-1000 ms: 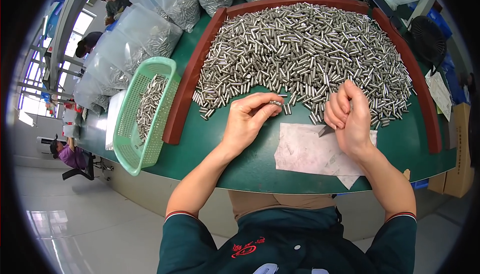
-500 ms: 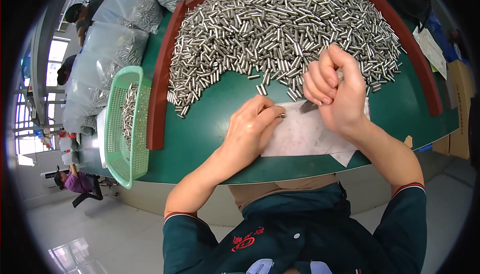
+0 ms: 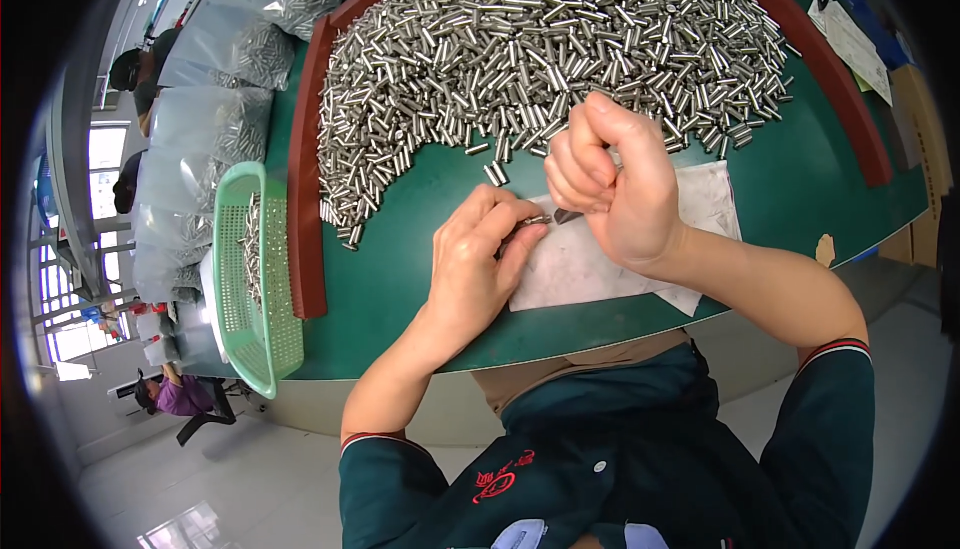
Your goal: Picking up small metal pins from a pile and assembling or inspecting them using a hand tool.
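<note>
My left hand is closed over the green tabletop, pinching a small metal pin between thumb and fingers. Curled into a fist, my right hand grips a dark, flat, blade-like tool. Only the tool's tip end shows; the fist hides the rest, and its exact kind is unclear. That tip is close to the pin's end; whether they touch I cannot tell. Both hands are above a stained white sheet. Beyond them spreads a heap of shiny metal pins, with a few loose pins at its near edge.
Dark red rails border the heap at left, back and right. A light green plastic basket holding pins stands outside the left rail. Plastic bags of pins line the far left. A cardboard box is at right; people work at far left.
My right hand has moved left toward my left hand, bringing the dark tool's tip close to the pin. The whole view has also shifted slightly.
</note>
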